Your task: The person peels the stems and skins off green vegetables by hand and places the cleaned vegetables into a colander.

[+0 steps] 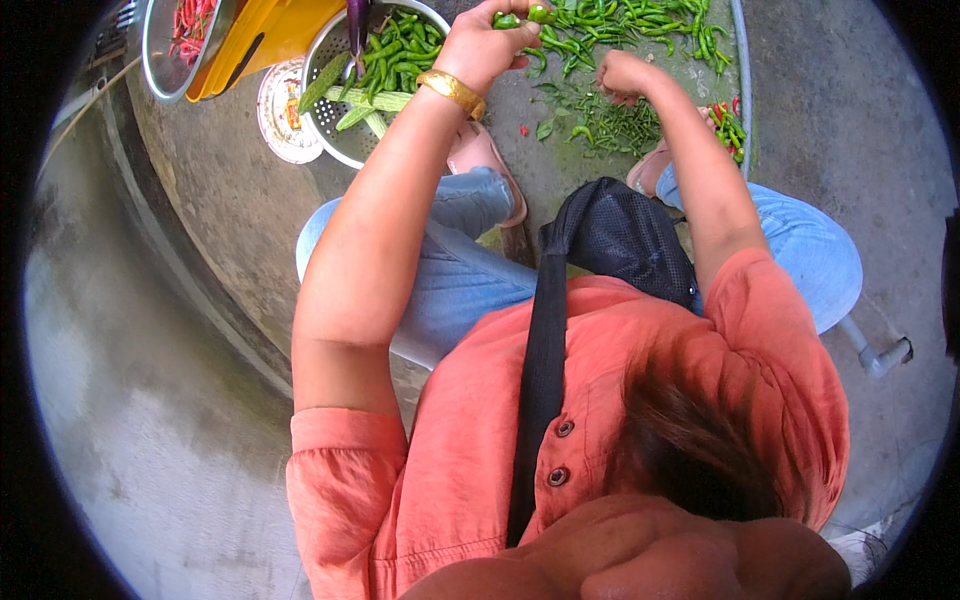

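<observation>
My left hand [480,46], with a gold-coloured bangle at the wrist, holds a few green chili peppers [517,19] between thumb and fingers. Close to its left stands a perforated metal colander [324,124] with green chili peppers [401,60], bitter gourds [326,81] and a dark purple eggplant [358,22]. My right hand [627,77] is curled above a heap of green pepper stems [615,120]; whether anything is inside its fingers is hidden. Beyond both hands, many loose green chili peppers [637,26] are spread over the concrete floor.
A metal bowl of red chilies [192,34] sits at the upper left beside a yellow plastic container [262,37]. A patterned plate [285,112] lies partly under the colander. Red and green chilies [729,131] lie near my right foot, along a grey pipe [742,90].
</observation>
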A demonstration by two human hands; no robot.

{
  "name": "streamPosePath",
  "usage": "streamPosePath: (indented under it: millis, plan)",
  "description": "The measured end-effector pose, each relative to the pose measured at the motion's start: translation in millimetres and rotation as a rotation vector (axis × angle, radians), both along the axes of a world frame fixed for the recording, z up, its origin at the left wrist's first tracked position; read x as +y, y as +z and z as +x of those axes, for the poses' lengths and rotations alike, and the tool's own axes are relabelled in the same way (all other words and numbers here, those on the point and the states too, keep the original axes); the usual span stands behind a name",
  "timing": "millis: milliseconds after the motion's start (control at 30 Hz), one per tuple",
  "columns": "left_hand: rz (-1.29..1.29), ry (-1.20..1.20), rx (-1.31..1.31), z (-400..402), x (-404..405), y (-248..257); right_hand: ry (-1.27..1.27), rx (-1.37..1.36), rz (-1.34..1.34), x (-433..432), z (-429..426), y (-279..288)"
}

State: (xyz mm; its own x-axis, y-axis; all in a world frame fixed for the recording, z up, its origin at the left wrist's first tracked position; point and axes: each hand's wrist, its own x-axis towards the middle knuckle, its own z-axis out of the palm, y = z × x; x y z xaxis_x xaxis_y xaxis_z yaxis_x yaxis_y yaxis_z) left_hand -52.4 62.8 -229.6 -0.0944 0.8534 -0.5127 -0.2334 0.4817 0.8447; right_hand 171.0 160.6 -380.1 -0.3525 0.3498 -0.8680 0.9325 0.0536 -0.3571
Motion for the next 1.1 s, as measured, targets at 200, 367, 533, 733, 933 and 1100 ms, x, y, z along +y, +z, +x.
streamPosePath:
  millis: [200, 367, 533, 733, 933, 1100]
  plan:
    - [-0.135, 0.160, -0.265, -1.2, 4.5, 5.4, -0.279, 0.164, 0.257, 1.6, -3.9, -36.8]
    - [-0.122, 0.382, -0.231, -6.0, 5.0, -0.6, -0.073, 0.153, 0.596, 8.6, -16.2, -61.3]
    - [-0.157, 0.390, -0.168, -2.4, -2.1, 1.4, 0.109, 0.175, 0.704, -12.8, -69.6, -54.1]
    - [-0.096, 0.272, -0.059, -3.8, -1.3, -1.1, 0.182, 0.057, 0.730, -3.6, -74.6, -66.0]
    - [-0.170, 0.229, -0.068, -5.5, -3.9, -9.1, -0.853, 0.790, -0.306, 4.6, -57.6, -24.7]
    - [-0.140, 0.238, -0.085, -20.5, -3.9, -38.3, -0.838, 1.087, -0.671, -18.2, -68.2, 60.1]
